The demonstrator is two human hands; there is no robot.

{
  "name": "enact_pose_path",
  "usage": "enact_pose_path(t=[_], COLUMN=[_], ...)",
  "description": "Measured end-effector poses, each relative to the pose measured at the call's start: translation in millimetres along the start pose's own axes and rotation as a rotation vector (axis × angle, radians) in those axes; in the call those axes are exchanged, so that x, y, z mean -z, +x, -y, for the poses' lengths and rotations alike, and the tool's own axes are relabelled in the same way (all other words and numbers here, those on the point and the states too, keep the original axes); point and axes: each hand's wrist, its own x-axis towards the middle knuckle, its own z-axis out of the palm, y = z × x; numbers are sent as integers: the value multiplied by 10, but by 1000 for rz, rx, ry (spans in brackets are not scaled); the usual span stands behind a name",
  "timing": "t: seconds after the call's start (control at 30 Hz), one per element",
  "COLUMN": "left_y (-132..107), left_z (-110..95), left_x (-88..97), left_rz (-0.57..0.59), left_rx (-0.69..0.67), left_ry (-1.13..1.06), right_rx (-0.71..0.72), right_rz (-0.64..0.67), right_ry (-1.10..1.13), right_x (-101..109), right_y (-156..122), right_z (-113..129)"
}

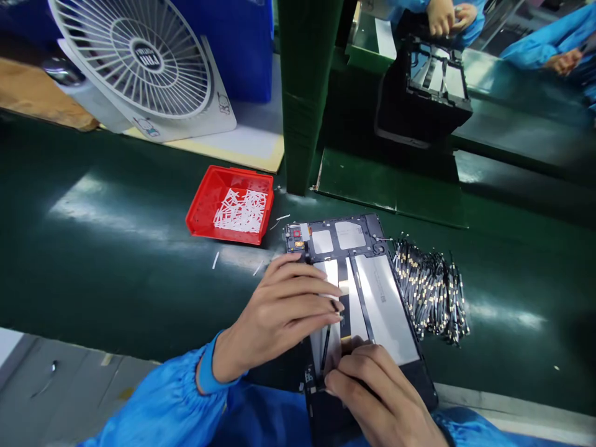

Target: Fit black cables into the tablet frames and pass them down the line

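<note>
An opened tablet [372, 298] lies back-up on the dark green belt, its silver battery cells and black frame showing. My left hand [279, 316] rests on its left half, fingers stretched out over the battery with the tips pressed at a thin black flex strip [326, 341]. My right hand [377, 391] is at the tablet's lower edge, fingers curled and pinching at the bottom end of that strip. Both sleeves are blue.
A red tray [230, 202] of white peeled strips sits left of the tablet. A pile of black flex cables [433, 285] lies to its right. A white fan [139, 62], a green post [307, 93] and a black box [423, 93] stand behind. Other people's hands [442, 15] show at top right.
</note>
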Motion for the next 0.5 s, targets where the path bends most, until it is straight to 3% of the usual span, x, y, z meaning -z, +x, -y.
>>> enact_pose_path(t=[0.17,0.5], left_y=[172,195], left_z=[64,58], left_x=[-9,4], left_rz=[144,197], left_rx=[119,201], left_ry=[31,9], right_rx=[21,11], right_rz=[-38,-258], right_ry=[-16,-18], right_x=[-3,-207], right_y=[35,65], right_z=[-8,-19])
